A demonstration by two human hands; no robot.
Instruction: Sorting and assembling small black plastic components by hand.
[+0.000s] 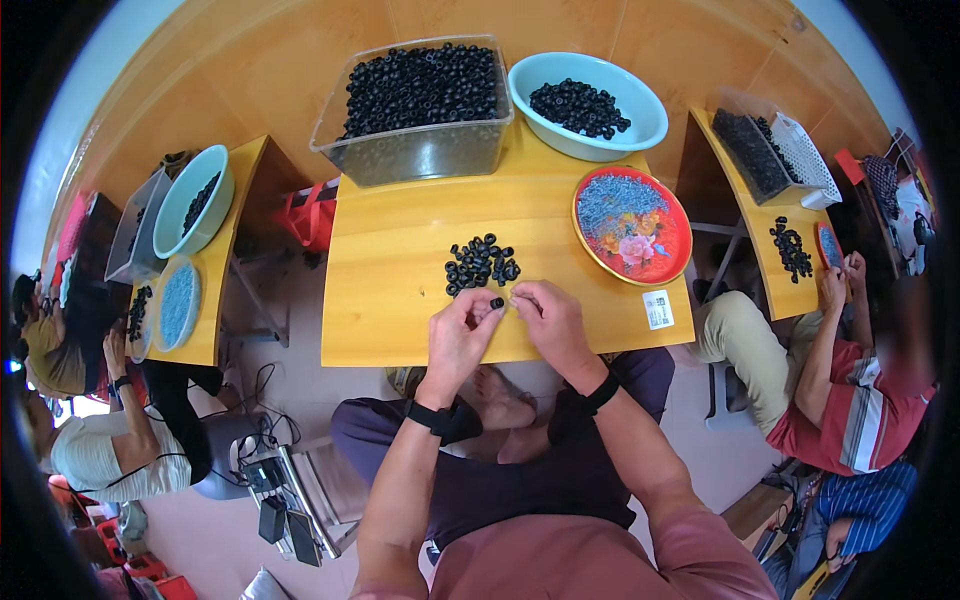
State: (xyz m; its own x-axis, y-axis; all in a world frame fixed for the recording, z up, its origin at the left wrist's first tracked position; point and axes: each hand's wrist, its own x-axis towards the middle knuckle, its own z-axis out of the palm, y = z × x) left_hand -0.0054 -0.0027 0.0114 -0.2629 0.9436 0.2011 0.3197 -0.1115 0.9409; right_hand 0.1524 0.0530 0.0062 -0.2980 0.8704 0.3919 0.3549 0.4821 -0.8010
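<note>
Near the front edge of the yellow table [390, 250], my left hand [456, 338] pinches a small black ring-shaped part [497, 303] between thumb and fingertips. Close beside it, my right hand [552, 325] has its thumb and forefinger pressed together; whatever they hold is too small to make out. A loose pile of black ring-shaped parts [482, 264] lies just beyond my hands. To the right sits a round red flowered tray [681, 245], with many tiny blue-grey pieces [620, 196] spread over its far part.
At the table's back stand a clear plastic bin [420, 160] and a light blue basin [645, 135], both holding black parts. A white label [658, 310] is on the right front corner. People work at side tables on the left [208, 340] and right [790, 295].
</note>
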